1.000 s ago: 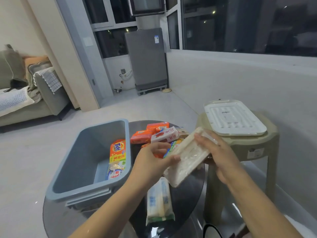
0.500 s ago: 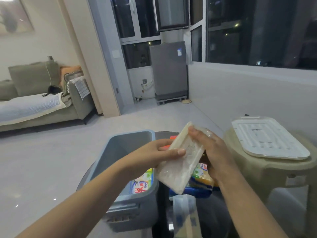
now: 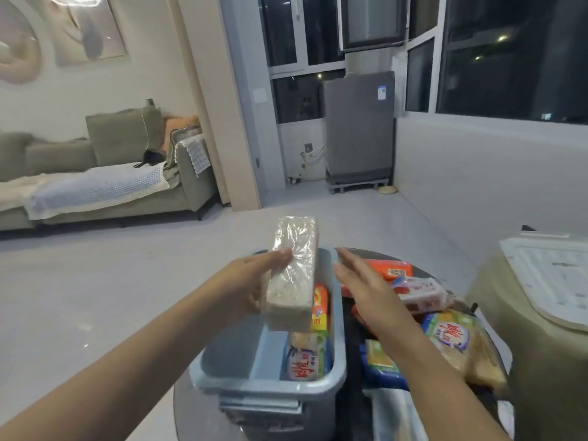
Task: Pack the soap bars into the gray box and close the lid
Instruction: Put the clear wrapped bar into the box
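Note:
My left hand [image 3: 251, 283] grips a pale soap bar in clear wrap [image 3: 292, 272] above the open gray box [image 3: 267, 381]. Two wrapped soap bars lie inside the box against its right wall: a yellow-orange one [image 3: 319, 308] and a white one with red lettering [image 3: 305, 361]. My right hand [image 3: 362, 288] hovers just right of the held bar with straight fingers, touching nothing. Several more packaged soap bars [image 3: 416, 292] lie on the dark round table [image 3: 194, 418] to the right of the box. The white lid [image 3: 553, 275] rests on a beige stool [image 3: 525, 351] at the right.
A gray sofa [image 3: 95, 173] stands far left. A gray appliance [image 3: 358, 128] sits by the windows at the back. Open floor lies beyond the table. Another clear-wrapped pack [image 3: 397, 415] lies at the table's near edge.
My right hand has let go of the clear-wrapped bar and opened. My left hand alone now holds it, turned lengthwise over the box. The camera has tilted up and leftward.

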The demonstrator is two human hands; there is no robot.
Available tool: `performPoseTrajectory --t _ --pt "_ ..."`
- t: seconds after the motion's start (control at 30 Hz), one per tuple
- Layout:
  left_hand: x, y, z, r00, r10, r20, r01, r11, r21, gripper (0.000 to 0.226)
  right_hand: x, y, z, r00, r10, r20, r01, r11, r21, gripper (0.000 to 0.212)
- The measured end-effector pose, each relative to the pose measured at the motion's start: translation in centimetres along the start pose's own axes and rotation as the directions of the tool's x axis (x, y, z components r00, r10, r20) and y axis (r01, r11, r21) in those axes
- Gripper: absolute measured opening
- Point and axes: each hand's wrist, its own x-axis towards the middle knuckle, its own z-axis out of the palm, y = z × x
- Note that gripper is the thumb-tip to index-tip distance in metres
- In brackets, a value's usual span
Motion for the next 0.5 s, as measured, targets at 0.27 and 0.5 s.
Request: performPoseTrajectory --t 0.27,0.5 --pt "2.7 -3.6 -0.8 0.951 -0.156 -0.268 0.209 0.960 0.185 0.033 0.3 2.5 2.5 0.995 0.022 0.093 0.007 0.954 -0.301 0.059" --pt "5.7 -6.4 -0.5 0.902 -0.271 -0.335 0.342 0.924 0.171 0.040 0.2 2.8 2.4 0.996 0.016 0.090 0.012 0.954 -0.300 0.060"
